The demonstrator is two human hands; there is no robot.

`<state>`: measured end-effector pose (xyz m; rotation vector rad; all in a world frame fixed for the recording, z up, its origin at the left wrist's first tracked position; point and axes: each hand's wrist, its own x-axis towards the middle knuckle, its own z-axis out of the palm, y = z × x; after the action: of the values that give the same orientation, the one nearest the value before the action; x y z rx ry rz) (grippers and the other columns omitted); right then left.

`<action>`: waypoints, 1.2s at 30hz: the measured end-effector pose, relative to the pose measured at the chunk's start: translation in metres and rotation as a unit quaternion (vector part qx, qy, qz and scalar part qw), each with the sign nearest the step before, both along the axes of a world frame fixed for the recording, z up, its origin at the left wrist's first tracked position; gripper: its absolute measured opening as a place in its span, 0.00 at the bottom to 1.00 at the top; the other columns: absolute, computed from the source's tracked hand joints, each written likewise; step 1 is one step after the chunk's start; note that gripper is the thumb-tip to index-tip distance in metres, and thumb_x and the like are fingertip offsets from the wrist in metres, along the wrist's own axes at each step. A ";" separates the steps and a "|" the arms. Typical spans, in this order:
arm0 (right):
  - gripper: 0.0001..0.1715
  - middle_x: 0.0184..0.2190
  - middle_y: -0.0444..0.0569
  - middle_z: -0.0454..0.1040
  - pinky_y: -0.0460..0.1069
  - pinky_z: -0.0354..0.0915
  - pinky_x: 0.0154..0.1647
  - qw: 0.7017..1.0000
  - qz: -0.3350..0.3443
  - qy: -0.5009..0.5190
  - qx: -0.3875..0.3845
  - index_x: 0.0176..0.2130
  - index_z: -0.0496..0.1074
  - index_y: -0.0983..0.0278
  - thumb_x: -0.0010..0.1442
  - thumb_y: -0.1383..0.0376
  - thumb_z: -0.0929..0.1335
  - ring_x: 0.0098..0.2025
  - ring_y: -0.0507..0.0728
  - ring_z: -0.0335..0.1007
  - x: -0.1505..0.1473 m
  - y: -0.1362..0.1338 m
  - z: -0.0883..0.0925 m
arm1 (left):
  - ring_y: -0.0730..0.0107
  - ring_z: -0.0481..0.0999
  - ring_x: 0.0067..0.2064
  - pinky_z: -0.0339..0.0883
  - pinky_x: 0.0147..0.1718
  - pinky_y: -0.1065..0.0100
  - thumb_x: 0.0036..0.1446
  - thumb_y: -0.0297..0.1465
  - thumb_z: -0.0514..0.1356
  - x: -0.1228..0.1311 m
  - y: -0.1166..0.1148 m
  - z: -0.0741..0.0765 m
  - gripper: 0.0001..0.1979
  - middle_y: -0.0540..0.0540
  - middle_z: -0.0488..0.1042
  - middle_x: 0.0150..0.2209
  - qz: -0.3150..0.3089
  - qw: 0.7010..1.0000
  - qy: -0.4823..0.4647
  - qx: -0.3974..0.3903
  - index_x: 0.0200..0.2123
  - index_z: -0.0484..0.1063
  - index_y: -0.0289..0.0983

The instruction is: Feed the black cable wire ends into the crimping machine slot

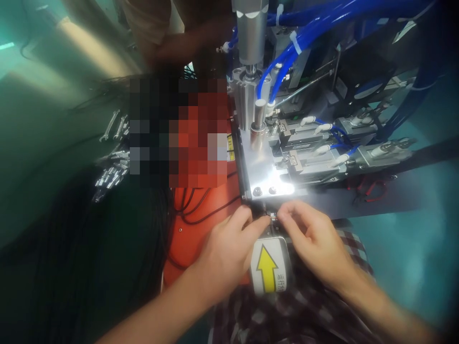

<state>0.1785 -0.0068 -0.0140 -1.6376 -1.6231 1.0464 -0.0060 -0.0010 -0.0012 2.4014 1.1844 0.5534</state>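
My left hand (231,243) is at the front edge of a machine, its fingers curled and one digit reaching to a small shiny metal part (273,216). Anything inside its curl is hidden. From the other side, my right hand (317,236) pinches at the same metal part with thumb and fingertips together. The part sits low in a dark slot, just in front of the bright metal plate (256,174). Below it is a white label (268,265) with a yellow arrow pointing away from me.
Black cables (193,220) lie across an orange surface (215,205) at left. Metal-ended pieces (109,179) and a wrench (109,125) are farther left. Pneumatic cylinders (322,167) with blue hoses (322,26) fill the right. Red-handled pliers (375,191) lie beyond my right hand.
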 end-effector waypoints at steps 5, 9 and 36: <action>0.14 0.27 0.46 0.73 0.48 0.63 0.29 0.997 -0.003 -0.002 -0.083 0.30 0.68 0.63 0.64 0.60 0.61 0.30 0.55 0.69 0.002 0.005 -0.001 | 0.70 0.69 0.30 0.66 0.27 0.71 0.63 0.25 0.48 -0.001 -0.001 -0.001 0.16 0.46 0.66 0.33 -0.003 1.000 0.002 0.006 0.48 0.71 0.35; 0.15 0.28 0.47 0.74 0.47 0.62 0.25 0.992 -0.028 0.014 -0.120 0.31 0.70 0.63 0.63 0.58 0.62 0.29 0.55 0.69 0.007 0.002 -0.002 | 0.69 0.70 0.31 0.68 0.27 0.71 0.62 0.23 0.48 -0.002 -0.001 -0.002 0.16 0.45 0.66 0.34 -0.003 1.000 -0.003 -0.014 0.50 0.70 0.34; 0.09 0.25 0.45 0.76 0.45 0.60 0.23 0.999 0.002 -0.026 0.035 0.29 0.73 0.64 0.60 0.66 0.65 0.26 0.53 0.69 0.000 0.007 0.009 | 0.68 0.73 0.35 0.70 0.34 0.69 0.61 0.20 0.52 -0.002 -0.003 -0.008 0.12 0.43 0.72 0.35 0.018 0.998 -0.061 -0.016 0.45 0.71 0.31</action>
<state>0.1784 0.0003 -0.0053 -1.6286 -1.6780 0.9439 -0.0080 -0.0039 -0.0090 2.2888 1.1759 0.6772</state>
